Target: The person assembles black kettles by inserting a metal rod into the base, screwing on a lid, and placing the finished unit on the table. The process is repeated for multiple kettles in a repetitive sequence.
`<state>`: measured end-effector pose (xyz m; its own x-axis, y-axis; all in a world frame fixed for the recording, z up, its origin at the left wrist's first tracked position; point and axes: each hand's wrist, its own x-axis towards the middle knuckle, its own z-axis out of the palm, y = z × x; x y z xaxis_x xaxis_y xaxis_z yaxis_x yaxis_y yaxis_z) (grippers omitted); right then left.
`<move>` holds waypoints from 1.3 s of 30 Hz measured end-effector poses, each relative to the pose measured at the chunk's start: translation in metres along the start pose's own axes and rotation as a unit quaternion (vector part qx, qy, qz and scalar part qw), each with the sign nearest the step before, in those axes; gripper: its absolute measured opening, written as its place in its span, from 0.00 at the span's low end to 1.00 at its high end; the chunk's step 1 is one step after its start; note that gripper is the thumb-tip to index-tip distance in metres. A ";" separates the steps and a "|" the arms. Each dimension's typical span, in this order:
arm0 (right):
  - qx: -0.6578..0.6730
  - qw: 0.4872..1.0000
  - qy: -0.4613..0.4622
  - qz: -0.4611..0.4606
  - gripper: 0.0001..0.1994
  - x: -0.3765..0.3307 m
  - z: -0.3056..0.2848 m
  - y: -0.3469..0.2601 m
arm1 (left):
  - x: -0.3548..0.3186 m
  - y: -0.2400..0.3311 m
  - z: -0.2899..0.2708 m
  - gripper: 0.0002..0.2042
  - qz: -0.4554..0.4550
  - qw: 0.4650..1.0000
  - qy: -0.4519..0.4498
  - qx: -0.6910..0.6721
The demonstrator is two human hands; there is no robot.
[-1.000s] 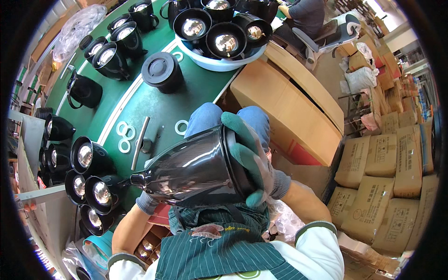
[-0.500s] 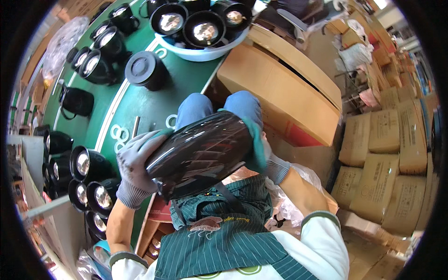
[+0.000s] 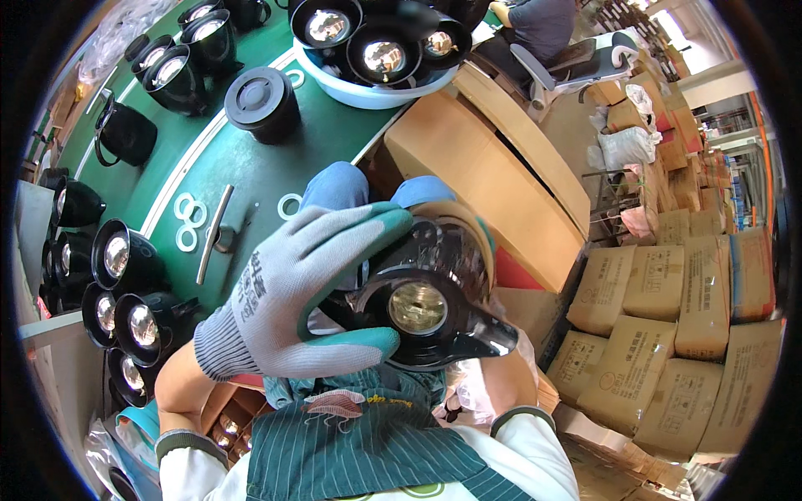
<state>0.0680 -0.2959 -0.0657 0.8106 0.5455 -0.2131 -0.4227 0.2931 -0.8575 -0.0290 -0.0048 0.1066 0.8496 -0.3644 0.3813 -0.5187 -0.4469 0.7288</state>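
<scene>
A glossy black vacuum jug [image 3: 447, 250] is held over my lap, with its round mouth turned up toward me. Mirrored lining shows inside the mouth, and the spout points to the lower right. My left hand [image 3: 305, 292], in a grey glove with green-coated fingers, is closed on the jug's left side, thumb near the rim and fingers over the body. Behind the jug, my right hand is hidden; only the right forearm [image 3: 510, 380] shows, reaching up to it.
A green table at left bears several black jugs [image 3: 175, 79], a lidded black container [image 3: 261, 104], white rings [image 3: 190, 210] and a metal bar [image 3: 215, 234]. A pale blue basin [image 3: 368, 92] holds more jugs. Cartons [image 3: 635, 359] stack at right; one long carton [image 3: 476, 159] lies ahead. Someone [image 3: 539, 29] sits beyond.
The jug has turned from lying sideways between both hands to mouth toward me. My left hand has moved right and onto its side; my right hand has gone out of sight behind it.
</scene>
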 end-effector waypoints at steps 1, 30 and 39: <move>0.080 0.996 -0.036 0.029 0.25 -0.001 -0.012 -0.009 | -0.007 -0.004 0.005 0.47 -0.004 1.000 -0.002 -0.005; 0.140 0.983 0.098 -0.068 0.39 -0.006 0.075 0.016 | 0.016 -0.080 0.031 0.34 -0.184 0.938 -0.274 0.109; 0.202 0.969 -0.113 -0.081 0.20 0.046 0.031 0.048 | 0.007 -0.056 0.053 0.30 -0.228 0.920 -0.222 0.228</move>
<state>0.0720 -0.2323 -0.1023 0.7899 0.6106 0.0559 -0.4585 0.6487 -0.6074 0.0012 -0.0256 0.0384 0.9186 -0.3074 -0.2481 -0.1907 -0.8951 0.4030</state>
